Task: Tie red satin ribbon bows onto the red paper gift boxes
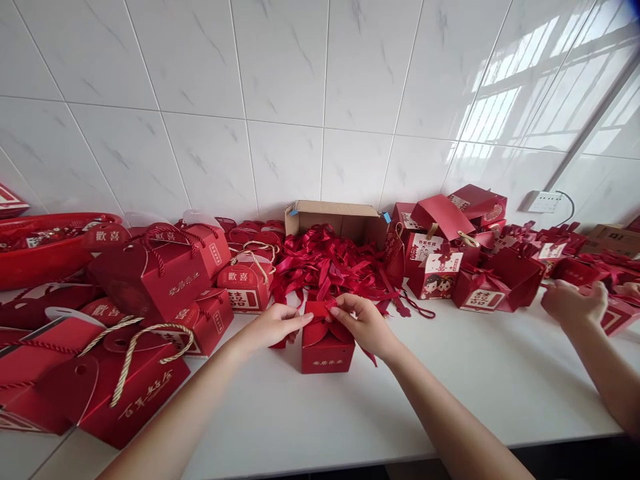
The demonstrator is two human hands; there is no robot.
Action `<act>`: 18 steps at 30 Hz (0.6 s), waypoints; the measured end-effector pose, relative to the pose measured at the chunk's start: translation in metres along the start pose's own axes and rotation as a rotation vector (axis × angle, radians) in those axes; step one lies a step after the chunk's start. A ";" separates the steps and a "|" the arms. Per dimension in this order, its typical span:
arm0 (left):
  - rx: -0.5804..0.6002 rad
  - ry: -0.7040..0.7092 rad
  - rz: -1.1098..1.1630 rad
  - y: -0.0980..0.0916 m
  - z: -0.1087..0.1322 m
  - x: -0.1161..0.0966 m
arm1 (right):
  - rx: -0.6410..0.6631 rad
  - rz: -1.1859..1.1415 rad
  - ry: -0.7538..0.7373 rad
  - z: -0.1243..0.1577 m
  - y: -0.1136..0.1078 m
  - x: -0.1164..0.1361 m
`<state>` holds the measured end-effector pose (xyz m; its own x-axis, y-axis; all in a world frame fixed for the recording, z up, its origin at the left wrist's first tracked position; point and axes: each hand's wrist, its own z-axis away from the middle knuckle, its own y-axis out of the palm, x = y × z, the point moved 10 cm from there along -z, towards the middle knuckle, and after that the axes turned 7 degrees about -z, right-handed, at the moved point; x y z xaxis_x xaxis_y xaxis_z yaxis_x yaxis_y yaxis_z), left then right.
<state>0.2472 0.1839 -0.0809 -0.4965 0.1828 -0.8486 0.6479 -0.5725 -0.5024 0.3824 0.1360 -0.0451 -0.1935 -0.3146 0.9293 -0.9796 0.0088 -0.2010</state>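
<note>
A small red gift box (327,360) with gold characters on its front stands on the white table, its curved top flaps folded over. My left hand (274,327) is at the box's upper left, thumb and fingers pinched on a red ribbon. From the right, my right hand (366,325) pinches the same ribbon (371,358) over the top, and a loose tail hangs down beside the box. Fingers and flaps partly cover the ribbon where it crosses the top. Just behind the box lies a heap of red ribbons (330,260), spilling from an open cardboard box (340,212).
Red gift boxes with rope handles (145,387) are piled on the left, beside a red plastic basin (50,267). More boxes (437,267) stand at the back right. Another person's hand (575,307) reaches in at the right. A socket (541,201) sits on the tiled wall.
</note>
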 end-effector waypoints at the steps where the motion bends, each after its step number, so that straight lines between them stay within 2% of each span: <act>1: 0.017 0.007 0.011 -0.001 0.001 -0.002 | -0.020 0.027 0.000 0.000 -0.001 0.001; 4: 0.050 0.050 0.061 -0.005 0.008 -0.017 | -0.100 0.110 0.001 0.000 -0.004 0.003; 7: 0.072 0.127 0.115 -0.005 0.015 -0.044 | -0.149 0.186 -0.012 0.001 -0.002 0.006; 13: 0.073 0.300 0.165 0.002 0.013 -0.106 | -0.099 0.307 -0.100 0.005 0.009 0.018; 16: 0.102 0.365 0.238 0.005 0.001 -0.120 | -0.113 0.295 -0.095 0.006 0.006 0.015; 18: 0.085 0.391 0.262 0.001 -0.009 -0.118 | -0.110 0.250 -0.077 0.004 0.005 0.008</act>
<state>0.3120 0.1685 0.0173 -0.0576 0.3016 -0.9517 0.6645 -0.6999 -0.2621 0.3764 0.1291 -0.0396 -0.4295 -0.3608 0.8278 -0.9027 0.1967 -0.3827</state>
